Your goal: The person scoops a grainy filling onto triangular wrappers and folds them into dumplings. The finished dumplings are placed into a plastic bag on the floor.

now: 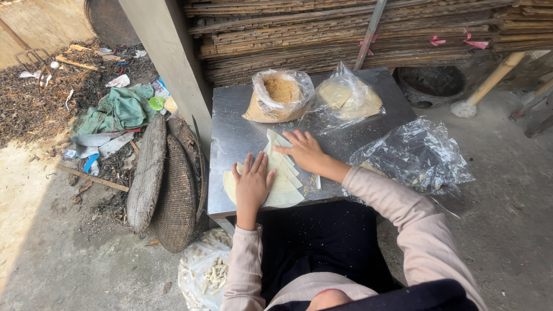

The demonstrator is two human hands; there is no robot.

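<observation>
Dough sheets point(280, 179), pale and cut in wedges, lie fanned on the metal table point(230, 132); none is rolled yet. Left hand point(252, 184) presses flat, fingers spread; right hand point(304, 151) also rests open on them. Finished rolls fill a bag point(206, 273) below

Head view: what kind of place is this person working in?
Probably an outdoor, home-style food workspace. A small metal table stands on bare concrete; both hands, left hand and right hand, press pale dough strips; stacked bamboo mats and woven baskets stand around.
</observation>
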